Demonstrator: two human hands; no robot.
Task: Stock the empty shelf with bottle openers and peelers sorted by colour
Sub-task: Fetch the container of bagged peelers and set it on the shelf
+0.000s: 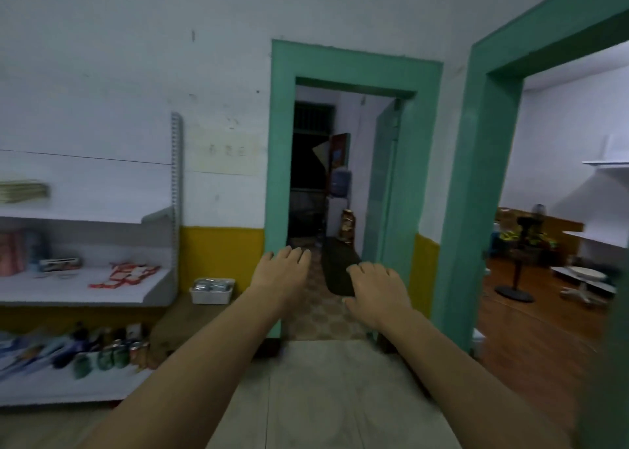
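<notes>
Left hand (282,271) and right hand (377,290) stretch forward, palms down, fingers relaxed, holding nothing. A white rectangular plastic bin (211,299) sits on the floor between the shelf unit (85,215) and the green door frame (279,176), filled with shiny silvery packets (212,284) too blurred to identify. The white shelf unit stands at left against the wall; red packets (126,275) lie on its middle tier.
</notes>
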